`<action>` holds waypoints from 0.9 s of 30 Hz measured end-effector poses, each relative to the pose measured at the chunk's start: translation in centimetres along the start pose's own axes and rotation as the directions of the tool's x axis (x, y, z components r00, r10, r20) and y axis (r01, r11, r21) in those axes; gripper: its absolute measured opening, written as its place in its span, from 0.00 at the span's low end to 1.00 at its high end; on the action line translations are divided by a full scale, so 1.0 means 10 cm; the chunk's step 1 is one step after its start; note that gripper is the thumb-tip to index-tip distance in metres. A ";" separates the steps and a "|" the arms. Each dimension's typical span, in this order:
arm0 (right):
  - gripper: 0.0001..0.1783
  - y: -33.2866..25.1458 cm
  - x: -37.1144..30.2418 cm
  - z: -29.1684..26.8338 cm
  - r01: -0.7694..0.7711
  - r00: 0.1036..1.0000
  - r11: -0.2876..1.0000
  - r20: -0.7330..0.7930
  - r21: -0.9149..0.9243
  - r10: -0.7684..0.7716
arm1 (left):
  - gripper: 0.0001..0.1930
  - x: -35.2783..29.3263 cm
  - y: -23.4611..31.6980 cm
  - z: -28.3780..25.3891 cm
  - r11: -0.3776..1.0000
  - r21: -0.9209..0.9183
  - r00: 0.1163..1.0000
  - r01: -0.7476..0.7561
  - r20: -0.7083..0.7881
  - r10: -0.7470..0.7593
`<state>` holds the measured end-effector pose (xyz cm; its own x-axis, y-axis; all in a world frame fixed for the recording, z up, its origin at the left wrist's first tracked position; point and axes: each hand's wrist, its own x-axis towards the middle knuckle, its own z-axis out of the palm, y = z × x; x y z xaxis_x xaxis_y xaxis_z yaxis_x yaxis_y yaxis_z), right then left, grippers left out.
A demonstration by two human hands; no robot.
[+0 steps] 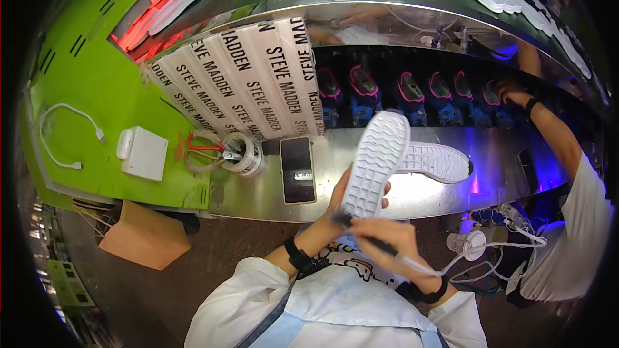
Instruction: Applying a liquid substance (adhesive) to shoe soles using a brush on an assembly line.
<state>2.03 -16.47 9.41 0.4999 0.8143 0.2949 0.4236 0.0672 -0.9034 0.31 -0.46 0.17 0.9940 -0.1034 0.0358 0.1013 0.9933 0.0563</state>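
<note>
Holding a white shoe sole-up, the left hand fingers grip its edge, exposing the heel to the pen-like tool pinched by the right hand.

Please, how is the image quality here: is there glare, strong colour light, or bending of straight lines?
Head view: fisheye bends the metal bench edge and blacks out the corners; glare under the white sole held in the left hand; blue-violet light at right, red glow top left; right hand with the dark tool slightly soft.

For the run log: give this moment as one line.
left hand: holds white shoe sole-up | right hand: dark corded tool at heel
</note>
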 end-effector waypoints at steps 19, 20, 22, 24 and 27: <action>0.11 0.08 0.04 -0.68 0.299 0.892 0.933 0.407 -0.202 -0.198 | 0.23 0.45 0.35 0.29 -0.033 0.458 0.352 0.888 -0.724 -0.593; 0.12 0.09 -0.02 -0.77 0.104 0.945 0.993 0.316 -0.060 -0.080 | 0.23 0.33 0.39 0.10 -0.025 0.456 0.356 0.889 -0.727 -0.587; 0.13 -0.02 0.00 -0.88 -0.280 0.959 0.936 0.105 0.216 0.262 | 0.31 0.03 0.38 -0.50 0.826 -0.089 0.830 0.557 0.096 -0.549; 0.13 0.04 0.00 -0.70 -0.198 0.954 0.968 -0.196 0.152 0.226 | 0.34 -0.02 0.05 -0.08 0.940 -0.149 0.951 0.308 0.036 -0.306; 0.13 0.08 0.02 -0.50 -0.411 0.875 0.856 -0.128 0.314 0.467 | 0.32 -0.04 -0.11 0.11 0.991 0.092 0.991 0.097 -0.100 -0.088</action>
<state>6.20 -19.15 10.30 0.7318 0.6702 -0.1238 -0.0800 -0.0958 -0.9922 -0.29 -1.57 1.15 0.9803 -0.1849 -0.0689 0.1934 0.9694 0.1509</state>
